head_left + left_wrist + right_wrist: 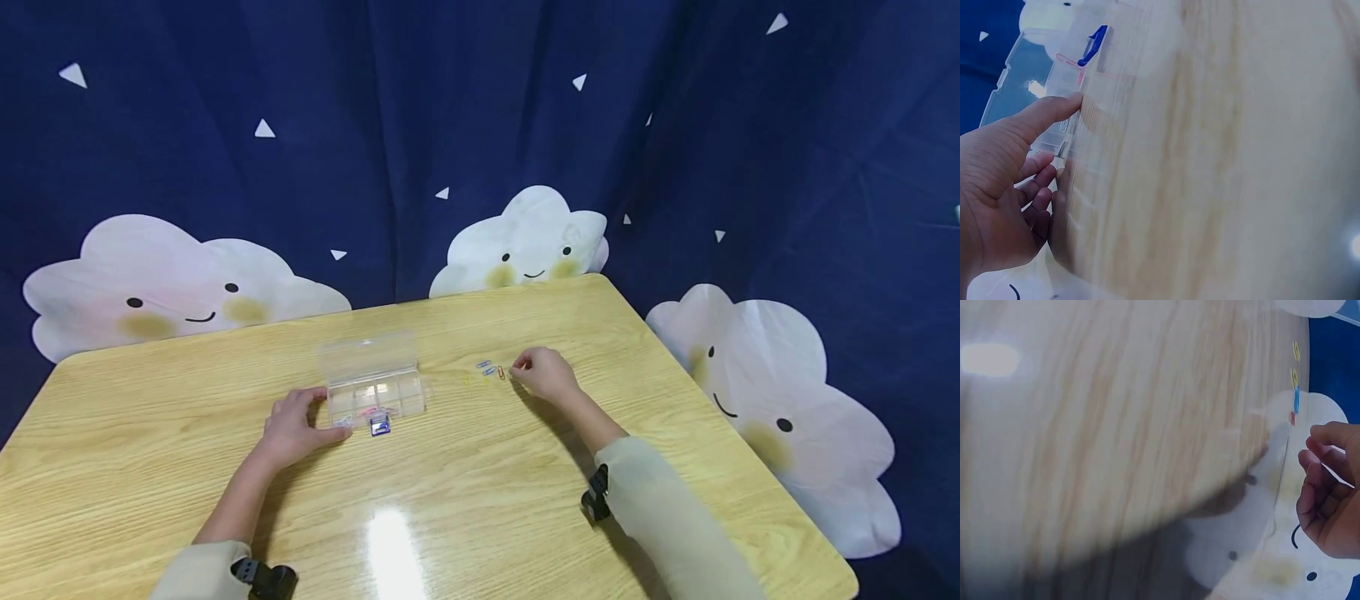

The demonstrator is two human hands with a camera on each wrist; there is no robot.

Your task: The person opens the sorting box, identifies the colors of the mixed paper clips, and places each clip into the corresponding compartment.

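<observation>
Overhead, from the head view, the left hand (294, 427) is lying on the wooden table (465, 500), its thumb stretching forward to touch the near left corner of a clear compartment box (377, 393) whose lid is standing open just beyond the fingertips. A small blue latch (380, 426) is hanging off the box's front edge, just to the right of that thumb. The right hand (545, 373) is resting well apart from the box, fingers curling inward with thumb and forefinger closing together at the tip, beside a small cluster of coloured paper clips (489, 369) lying just left of its fingertips; whether it is actually pinching one I cannot tell. Both sleeves are pale, and a dark curtain with smiling clouds (536, 242) is hanging behind the table.

Next, the left wrist view: the left hand (1004, 187) is showing its thumb straight and pressing against the box (1054, 94), while the other fingers are folding loosely under the palm, holding nothing. The blue latch (1092, 45) is sitting beyond the thumb tip.

Finally, the right wrist view: the right hand (1330, 490) is showing curled fingers, with the paper clips (1295, 378) lying on the table just past the fingertips, apart from them.
</observation>
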